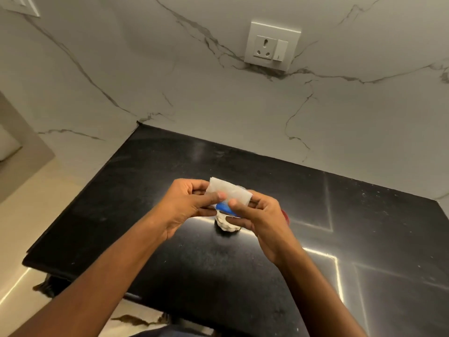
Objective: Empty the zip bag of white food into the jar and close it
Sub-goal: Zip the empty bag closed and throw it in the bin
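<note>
Holding the zip bag (227,194) over the black counter (150,181), both hands pinched on its top edge.

Head view: the left hand (187,205) and right hand (257,217) grip the bag's mouth; white food (224,223) sags low inside. Only a red sliver (286,216) shows behind the right hand, possibly the jar or its lid. Emptying and closing both look undone.

Dim, warm indoor light; thin bright strip-light reflections glare off the glossy black desk (267,276) at near right. Wide-angle bending curves the marble wall (194,98) and edges; slight softness throughout, shadows faint
</note>
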A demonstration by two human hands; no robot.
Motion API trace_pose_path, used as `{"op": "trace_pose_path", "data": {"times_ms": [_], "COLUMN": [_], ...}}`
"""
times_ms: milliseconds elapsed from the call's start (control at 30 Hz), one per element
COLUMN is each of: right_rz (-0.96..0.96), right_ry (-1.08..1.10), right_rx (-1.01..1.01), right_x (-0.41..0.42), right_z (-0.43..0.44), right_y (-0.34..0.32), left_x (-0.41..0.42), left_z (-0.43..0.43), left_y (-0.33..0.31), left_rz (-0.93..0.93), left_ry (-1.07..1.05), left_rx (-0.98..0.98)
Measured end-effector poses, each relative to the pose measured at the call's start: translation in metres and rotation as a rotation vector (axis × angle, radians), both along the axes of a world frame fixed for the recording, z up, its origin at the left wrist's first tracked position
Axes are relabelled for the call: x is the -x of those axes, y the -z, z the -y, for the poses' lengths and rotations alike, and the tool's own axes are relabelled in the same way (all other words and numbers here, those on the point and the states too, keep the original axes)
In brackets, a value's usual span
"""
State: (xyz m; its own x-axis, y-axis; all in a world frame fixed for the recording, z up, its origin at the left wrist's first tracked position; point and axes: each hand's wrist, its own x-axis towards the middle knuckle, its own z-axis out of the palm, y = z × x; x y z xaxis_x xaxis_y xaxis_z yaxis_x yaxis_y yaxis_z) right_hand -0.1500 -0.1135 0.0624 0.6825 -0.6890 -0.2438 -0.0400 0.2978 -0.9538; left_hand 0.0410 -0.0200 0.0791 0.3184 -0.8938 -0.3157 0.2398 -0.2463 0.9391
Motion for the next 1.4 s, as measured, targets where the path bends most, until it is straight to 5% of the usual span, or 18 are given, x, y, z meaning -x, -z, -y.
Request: {"op": "trace_pose_path", "data": {"times_ms": [333, 533, 767, 967, 1233, 1400], "right_rz": [0.018, -0.123, -0.053, -0.049, -0.309, -0.59], "right_ry": [0.068, -0.065, 0.132, 0.286, 0.43, 0.378], "right_rx": [-0.026, 0.14, -0.102, -0.251, -0.595, -0.469], "right_x": [-0.076, -0.151, -0.285, -0.407, -0.514, -0.547], "right_z": [-0.071, -0.141, -0.268, -0.358, -0.395, -0.38], "right_y": [0.013, 0.034, 0.06, 0.09, 0.244, 0.399], "left_x": [-0.047, -0.128, -0.266, -0.362, -0.429, -0.454], "left_z": [-0.077, -0.156, -0.275, -0.356, -0.402, -0.404], "left_y": [0.02, 0.042, 0.074, 0.133, 0.264, 0.382], "left_rz": [0.165, 0.157, -0.003, 0.048, 0.138, 0.123], "left_ry": [-0.227, -0.301, -0.542, -0.658, -0.547, -0.523], "left_rx": [-0.033, -0.081, -0.078, -0.292, -0.56, -0.618]}}
